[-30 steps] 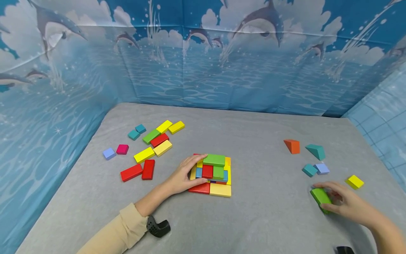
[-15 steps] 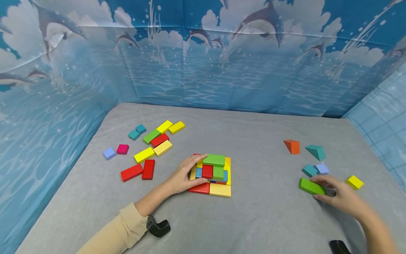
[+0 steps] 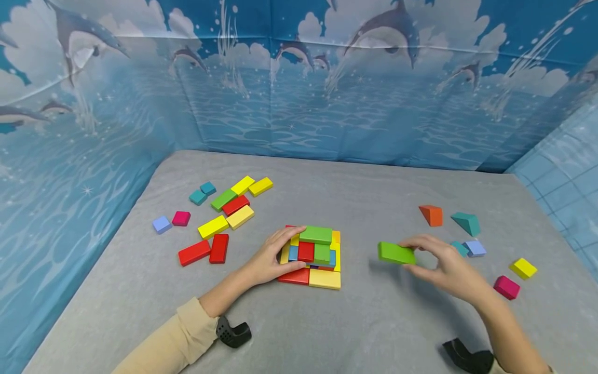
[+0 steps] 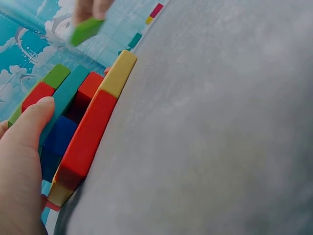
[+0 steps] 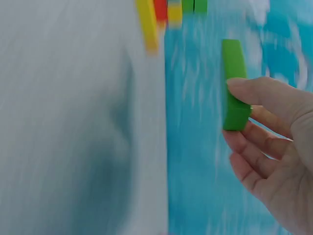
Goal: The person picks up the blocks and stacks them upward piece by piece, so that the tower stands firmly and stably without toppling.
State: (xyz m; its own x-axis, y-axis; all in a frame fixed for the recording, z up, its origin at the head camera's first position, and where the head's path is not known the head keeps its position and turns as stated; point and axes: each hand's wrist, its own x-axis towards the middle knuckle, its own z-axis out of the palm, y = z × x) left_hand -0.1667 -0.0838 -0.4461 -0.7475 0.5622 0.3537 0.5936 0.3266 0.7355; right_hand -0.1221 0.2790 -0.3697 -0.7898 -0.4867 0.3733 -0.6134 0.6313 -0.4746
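Note:
My left hand (image 3: 271, 259) holds a low stack of coloured blocks (image 3: 325, 279) at the table's middle from its left side. Its thumb lies along the front and its fingers reach to the back; in the left wrist view the thumb tip (image 4: 46, 101) rests by a red block (image 4: 90, 137). Green blocks (image 3: 315, 235) top the stack, and a gap opens in its front among blue and red blocks. My right hand (image 3: 444, 265) pinches a green rectangular block (image 3: 394, 253) by its right end, raised above the table to the right of the stack, its shadow below.
Several loose blocks lie at the left, among them a red block (image 3: 193, 253) and a yellow block (image 3: 213, 227). At the right are an orange wedge (image 3: 431, 215), a teal wedge (image 3: 466, 223), a yellow block (image 3: 523, 268) and a magenta block (image 3: 506, 287). A dolphin-print curtain (image 3: 299, 104) stands behind.
My right hand has lifted the green block off the right side and carried it left toward the stack, turning it lengthwise sideways. The magenta block is now uncovered. My left hand has stayed put.

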